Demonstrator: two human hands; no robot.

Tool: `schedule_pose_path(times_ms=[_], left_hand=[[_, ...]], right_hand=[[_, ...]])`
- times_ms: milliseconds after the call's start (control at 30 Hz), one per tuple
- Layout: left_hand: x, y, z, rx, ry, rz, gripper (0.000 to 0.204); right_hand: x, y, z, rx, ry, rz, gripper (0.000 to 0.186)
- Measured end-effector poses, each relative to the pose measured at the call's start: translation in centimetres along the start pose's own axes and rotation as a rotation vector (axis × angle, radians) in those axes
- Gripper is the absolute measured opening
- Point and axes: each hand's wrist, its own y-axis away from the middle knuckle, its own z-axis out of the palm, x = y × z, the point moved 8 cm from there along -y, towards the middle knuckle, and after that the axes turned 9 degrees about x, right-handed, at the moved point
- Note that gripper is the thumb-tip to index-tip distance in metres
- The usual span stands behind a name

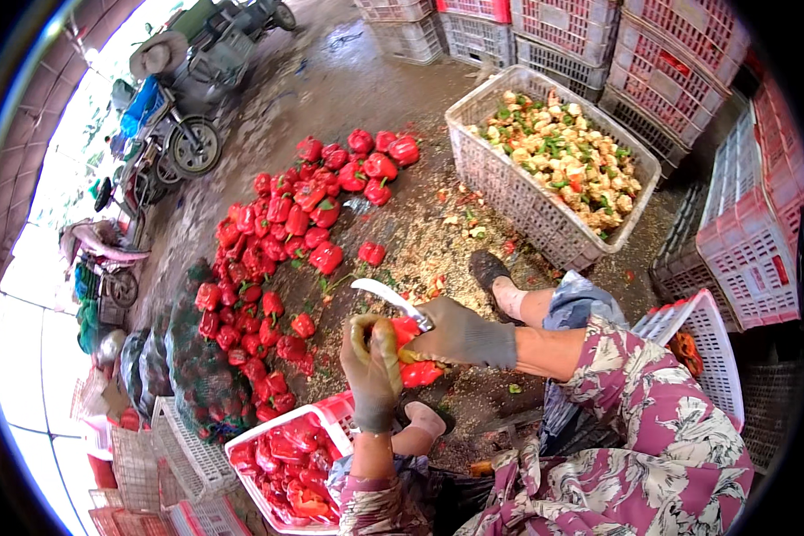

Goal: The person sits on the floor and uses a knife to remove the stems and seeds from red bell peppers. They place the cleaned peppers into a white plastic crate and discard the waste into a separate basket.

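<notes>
My left hand (pixel 372 366), in a stained grey glove, is closed with its thumb and fingers against a cut red bell pepper (pixel 422 374). Part of the pepper is hidden by the fingers. My right hand (pixel 469 332), gloved too, grips a curved knife (pixel 386 295) whose pale blade points up and to the left over the pepper. Both hands meet above the floor between my feet. A heap of whole red bell peppers (pixel 277 223) lies on the ground ahead and to the left. Close to my left forearm, a red-and-white crate (pixel 338 415) holds opened red peppers.
Pepper cores and seeds fill a pale crate (pixel 473 165) ahead to the right. Seeds litter the floor. Stacked crates (pixel 670 80) line the far right. Filled net sacks (pixel 201 357) stand left of the heap; a motorcycle (pixel 192 147) is farther back. A white crate (pixel 715 357) sits by my right side.
</notes>
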Motion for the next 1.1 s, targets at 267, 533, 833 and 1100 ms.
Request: schedule_pose_path(times_ms=[267, 533, 833, 1100], left_hand=[[-0.8, 0.6, 0.4, -0.124, 0.268, -0.258, 0.029], [-2.2, -0.1, -4.2, 0.055, 0.317, -0.041, 0.047], [-1.2, -0.7, -4.7, 0.11, 0.386, 0.034, 0.069], [-2.5, -0.2, -5.4, 0.139, -0.026, -0.218, 0.023]], right_hand=[[-1.3, 0.7, -0.2, 0.101, 0.034, -0.118, 0.038], [-3.8, 1.2, -2.9, 0.182, 0.106, -0.283, 0.034], [-7.1, 2.4, -4.2, 0.092, 0.043, -0.378, 0.023], [-4.3, 2.5, 3.1, -0.325, -0.029, -0.001, 0.035]])
